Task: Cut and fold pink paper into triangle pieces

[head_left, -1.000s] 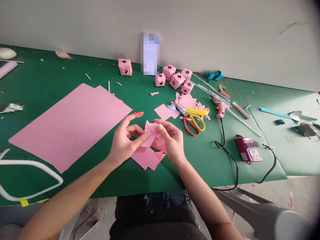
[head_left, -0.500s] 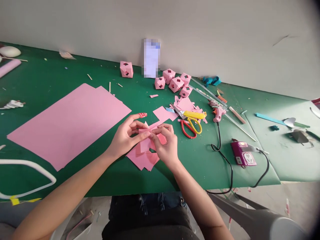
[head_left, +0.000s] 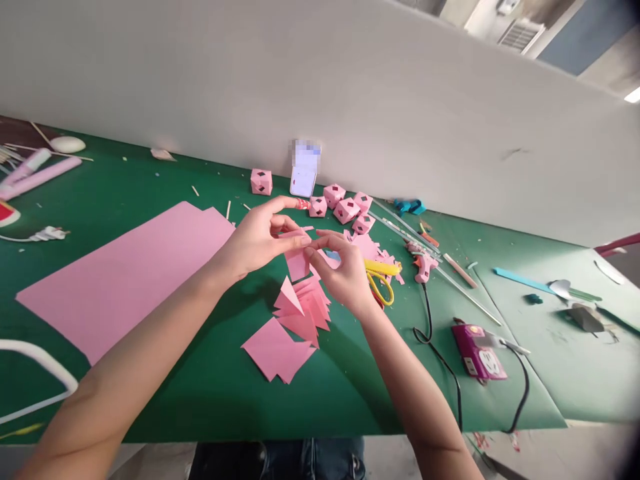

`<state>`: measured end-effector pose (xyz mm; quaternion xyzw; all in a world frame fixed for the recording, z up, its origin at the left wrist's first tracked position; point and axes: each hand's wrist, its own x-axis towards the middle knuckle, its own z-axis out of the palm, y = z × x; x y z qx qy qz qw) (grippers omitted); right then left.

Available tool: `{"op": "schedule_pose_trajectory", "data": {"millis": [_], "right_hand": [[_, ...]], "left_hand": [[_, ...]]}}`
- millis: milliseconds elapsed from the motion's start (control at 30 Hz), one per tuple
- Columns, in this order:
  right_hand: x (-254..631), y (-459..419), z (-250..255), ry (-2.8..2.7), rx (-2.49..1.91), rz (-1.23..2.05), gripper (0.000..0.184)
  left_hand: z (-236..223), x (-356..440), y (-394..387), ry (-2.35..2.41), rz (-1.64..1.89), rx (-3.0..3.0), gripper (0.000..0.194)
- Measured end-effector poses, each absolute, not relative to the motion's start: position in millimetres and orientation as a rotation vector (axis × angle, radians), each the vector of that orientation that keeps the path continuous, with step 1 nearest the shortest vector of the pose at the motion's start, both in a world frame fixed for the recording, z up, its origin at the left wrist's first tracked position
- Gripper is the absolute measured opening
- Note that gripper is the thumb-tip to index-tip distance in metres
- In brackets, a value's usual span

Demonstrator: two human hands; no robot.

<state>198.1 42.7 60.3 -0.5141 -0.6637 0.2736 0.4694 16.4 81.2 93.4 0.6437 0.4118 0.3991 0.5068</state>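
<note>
My left hand (head_left: pixel 257 240) pinches a small piece of pink paper (head_left: pixel 297 264) by its upper edge. My right hand (head_left: pixel 343 270) grips the same paper at its right side, thumb and index finger meeting near the left fingertips. A red-patterned wrap covers one left fingertip. Below the hands lies a pile of folded pink paper pieces (head_left: pixel 316 313), one standing up as a triangle. Nearer to me are flat pink squares (head_left: pixel 273 347). Behind the right hand, scissors (head_left: pixel 383 290) and a yellow utility knife (head_left: pixel 385 267) are partly hidden.
A large pink sheet (head_left: pixel 140 280) covers the table's left part. Several faceted pink paper boxes (head_left: pixel 347 211) and a propped phone (head_left: pixel 304 175) stand along the wall. Rightward are a pink glue gun (head_left: pixel 425 268), clear glue sticks (head_left: pixel 470 298) and a purple power adapter (head_left: pixel 477 353) with a black cord.
My view has tilted up, so the table sits lower. Both hands have lifted the paper up and away from the pile, uncovering the folded pieces and squares. Both still hold it.
</note>
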Motion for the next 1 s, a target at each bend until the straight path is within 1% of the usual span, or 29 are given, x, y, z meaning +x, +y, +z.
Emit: {"op": "schedule_pose_trajectory", "data": {"millis": [67,167,333,400,467,533,567,700,800,867,1000], "right_hand": [[199,54,66,-1.642,-1.216,0.72,0.015],[200,61,71,-1.617,-1.171,0.871,0.02],[204,64,72,-1.638,-1.183,0.969,0.019],[206,65,72,-1.636,-1.158,1.04,0.022],[207,66,72,-1.64,-1.142,1.098,0.027],[207,65,73,-1.654,-1.142,1.094,0.03],[206,65,73,-1.657,-1.142,1.08,0.03],[205,64,74,-1.627,-1.174,1.081,0.031],[206,64,76,-1.634,-1.227,1.112,0.031],[208,63,77,-1.656,-1.235,1.105,0.031],[209,62,81,-1.726,-1.274,1.011,0.025]], "left_hand": [[100,17,89,1.036,1.01,1.566,0.063],[107,16,94,1.055,1.073,1.486,0.066],[105,13,97,1.11,1.109,1.454,0.064],[102,10,98,1.096,1.066,1.469,0.068],[100,8,99,1.063,0.977,1.506,0.079],[99,5,100,1.065,0.898,1.565,0.084],[99,5,100,1.084,0.879,1.597,0.084],[98,3,100,1.144,0.93,1.679,0.072],[97,3,102,1.159,0.995,1.685,0.069],[97,2,103,1.179,0.97,1.695,0.07],[98,-2,104,1.17,0.811,1.728,0.08]]}}
